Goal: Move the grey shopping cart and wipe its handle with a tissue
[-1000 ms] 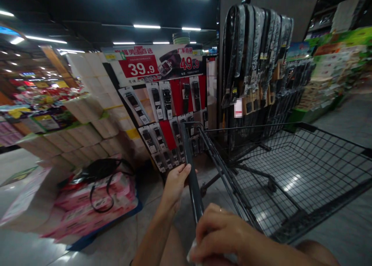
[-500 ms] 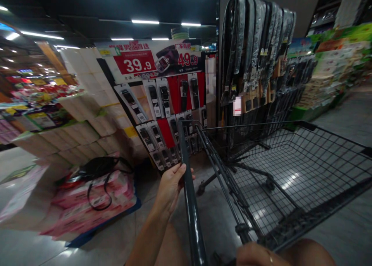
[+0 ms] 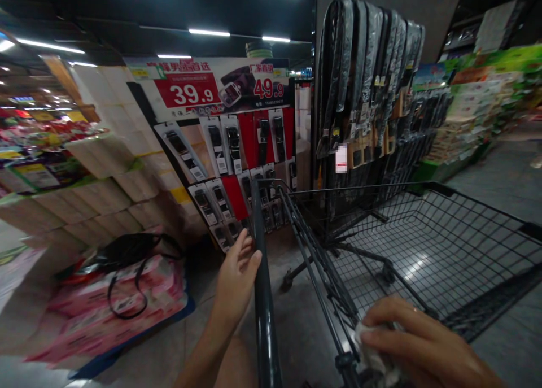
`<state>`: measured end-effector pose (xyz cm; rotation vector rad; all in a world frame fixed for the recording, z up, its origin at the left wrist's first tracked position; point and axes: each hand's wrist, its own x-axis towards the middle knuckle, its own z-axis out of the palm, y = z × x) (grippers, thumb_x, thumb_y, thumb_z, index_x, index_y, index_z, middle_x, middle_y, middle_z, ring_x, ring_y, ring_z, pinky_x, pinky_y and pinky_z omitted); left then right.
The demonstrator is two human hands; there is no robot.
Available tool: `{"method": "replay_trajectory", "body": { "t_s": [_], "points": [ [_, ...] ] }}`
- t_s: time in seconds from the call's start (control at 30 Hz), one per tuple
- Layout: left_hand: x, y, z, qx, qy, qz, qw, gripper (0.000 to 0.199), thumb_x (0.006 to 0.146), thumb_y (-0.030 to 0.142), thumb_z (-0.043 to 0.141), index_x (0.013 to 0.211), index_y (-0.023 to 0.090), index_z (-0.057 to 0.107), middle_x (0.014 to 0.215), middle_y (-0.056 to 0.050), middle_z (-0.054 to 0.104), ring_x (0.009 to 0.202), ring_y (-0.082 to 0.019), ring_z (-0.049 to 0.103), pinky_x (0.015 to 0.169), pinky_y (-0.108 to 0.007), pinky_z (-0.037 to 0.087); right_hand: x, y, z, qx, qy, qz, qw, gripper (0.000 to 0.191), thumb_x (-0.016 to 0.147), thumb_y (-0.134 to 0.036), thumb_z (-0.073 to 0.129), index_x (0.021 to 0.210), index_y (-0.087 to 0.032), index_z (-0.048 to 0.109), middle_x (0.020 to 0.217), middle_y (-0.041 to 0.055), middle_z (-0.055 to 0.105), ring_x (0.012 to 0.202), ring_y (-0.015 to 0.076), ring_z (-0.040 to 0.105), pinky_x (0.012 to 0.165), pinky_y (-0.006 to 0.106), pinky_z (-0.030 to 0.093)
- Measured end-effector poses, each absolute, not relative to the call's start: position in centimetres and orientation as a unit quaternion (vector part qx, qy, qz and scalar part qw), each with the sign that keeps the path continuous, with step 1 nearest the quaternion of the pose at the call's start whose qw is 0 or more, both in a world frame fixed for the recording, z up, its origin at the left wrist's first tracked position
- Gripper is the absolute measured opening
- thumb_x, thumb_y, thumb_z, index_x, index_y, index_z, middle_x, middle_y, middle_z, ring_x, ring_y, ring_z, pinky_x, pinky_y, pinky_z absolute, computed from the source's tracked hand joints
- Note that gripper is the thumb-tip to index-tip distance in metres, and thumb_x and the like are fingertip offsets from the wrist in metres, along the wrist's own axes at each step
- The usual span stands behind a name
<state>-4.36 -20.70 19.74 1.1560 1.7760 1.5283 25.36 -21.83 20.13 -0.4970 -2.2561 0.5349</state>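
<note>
Under strip lights, the cart stands on grey floor.

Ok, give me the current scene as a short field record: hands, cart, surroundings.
left hand: open beside the cart handle, not wrapped round it
right hand: fingers closed on a pale cloth
cart basket: black wire mesh
price sign: shows 39.9 and 49.9, above packaged belts
picture's left: black bag on pink packages

There're 2 hands, 1 shpg cart & 1 cloth.
</note>
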Motion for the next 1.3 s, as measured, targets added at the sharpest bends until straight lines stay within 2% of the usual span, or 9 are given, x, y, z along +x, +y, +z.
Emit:
{"method": "replay_trajectory", "body": {
  "t_s": [0.17, 0.3, 0.43, 0.67, 0.8, 0.9, 0.97, 1.13, 1.3],
  "points": [
    [-3.5, -20.3, 20.6, 0.569, 0.685, 0.436, 0.131, 0.052, 0.077, 0.041, 0.055, 0.125, 0.020, 0.058, 0.136, -0.011, 0.049, 0.129, -0.025, 0.043, 0.112, -0.046, 0.031, 21.2, -18.8, 20.2, -0.228, -0.844, 0.212, 0.438, 0.029, 0.092, -0.015, 0.048, 0.112, -0.028, 0.064, 0.095, 0.0051, 0.062, 0.082, 0.0128, 0.063, 0.068, 0.021, 0.053],
    [-2.9, -20.3, 20.8, 0.621, 0.695, 0.347, 0.100, 0.055, 0.079, 0.039, 0.054, 0.130, 0.021, 0.054, 0.145, -0.012, 0.041, 0.137, -0.028, 0.032, 0.113, -0.053, 0.025, 18.0, -15.8, 18.9, -0.228, -0.844, 0.274, 0.401, 0.022, 0.092, -0.017, 0.050, 0.103, -0.024, 0.068, 0.091, 0.0042, 0.058, 0.082, 0.0127, 0.059, 0.071, 0.023, 0.051],
    [-3.0, -20.6, 20.4, 0.669, 0.680, 0.288, 0.083, 0.050, 0.083, 0.038, 0.050, 0.131, 0.024, 0.053, 0.150, -0.010, 0.036, 0.142, -0.030, 0.021, 0.112, -0.058, 0.023, 16.4, -13.2, 18.1, -0.231, -0.830, 0.306, 0.406, 0.021, 0.092, -0.019, 0.050, 0.098, -0.022, 0.070, 0.090, 0.0044, 0.058, 0.083, 0.0137, 0.058, 0.072, 0.026, 0.050],
    [-3.4, -20.8, 20.1, 0.694, 0.668, 0.261, 0.069, 0.044, 0.086, 0.038, 0.045, 0.128, 0.029, 0.056, 0.144, -0.006, 0.045, 0.141, -0.032, 0.021, 0.109, -0.062, 0.028, 14.7, -9.9, 17.3, -0.257, -0.783, 0.328, 0.461, 0.014, 0.089, -0.027, 0.058, 0.093, -0.020, 0.069, 0.086, 0.0034, 0.059, 0.081, 0.0146, 0.058, 0.072, 0.027, 0.049],
    [-3.5, -20.6, 19.7, 0.695, 0.660, 0.277, 0.063, 0.040, 0.084, 0.037, 0.047, 0.120, 0.030, 0.063, 0.135, -0.006, 0.054, 0.139, -0.033, 0.025, 0.107, -0.061, 0.032, 14.3, -9.1, 17.0, -0.194, -0.818, 0.222, 0.494, 0.015, 0.091, -0.022, 0.053, 0.094, -0.018, 0.067, 0.086, 0.0047, 0.057, 0.080, 0.0139, 0.057, 0.070, 0.026, 0.049],
    [-3.6, -20.4, 19.3, 0.701, 0.655, 0.275, 0.054, 0.031, 0.084, 0.035, 0.045, 0.099, 0.031, 0.072, 0.123, -0.005, 0.061, 0.137, -0.034, 0.027, 0.105, -0.063, 0.034, 13.8, -8.6, 17.6, -0.140, -0.857, 0.105, 0.484, 0.018, 0.092, -0.019, 0.050, 0.094, -0.017, 0.067, 0.086, 0.0059, 0.057, 0.079, 0.0141, 0.055, 0.069, 0.026, 0.048],
    [-3.5, -20.4, 19.1, 0.707, 0.652, 0.270, 0.048, 0.030, 0.083, 0.033, 0.044, 0.082, 0.030, 0.073, 0.115, -0.005, 0.063, 0.137, -0.035, 0.027, 0.104, -0.064, 0.035, 13.2, -8.1, 18.6, -0.127, -0.865, 0.089, 0.477, 0.019, 0.092, -0.018, 0.049, 0.095, -0.016, 0.067, 0.087, 0.0066, 0.057, 0.079, 0.0144, 0.055, 0.069, 0.026, 0.047],
    [-3.5, -20.4, 19.3, 0.708, 0.653, 0.261, 0.055, 0.031, 0.083, 0.031, 0.042, 0.073, 0.029, 0.071, 0.109, -0.005, 0.064, 0.135, -0.036, 0.028, 0.102, -0.064, 0.034, 10.9, -5.6, 21.6, -0.210, -0.827, 0.253, 0.457, 0.010, 0.081, -0.013, 0.061, 0.083, -0.015, 0.070, 0.081, 0.0043, 0.061, 0.075, 0.0131, 0.057, 0.068, 0.024, 0.046],
    [-3.5, -20.3, 19.6, 0.713, 0.651, 0.253, 0.060, 0.030, 0.082, 0.032, 0.042, 0.072, 0.028, 0.070, 0.110, -0.005, 0.064, 0.136, -0.036, 0.027, 0.102, -0.064, 0.035, 10.2, -2.4, 20.9, -0.320, -0.763, 0.454, 0.332, 0.010, 0.070, -0.007, 0.064, 0.069, -0.014, 0.071, 0.063, -0.0002, 0.064, 0.060, 0.0117, 0.056, 0.056, 0.022, 0.041]
  ]
}}
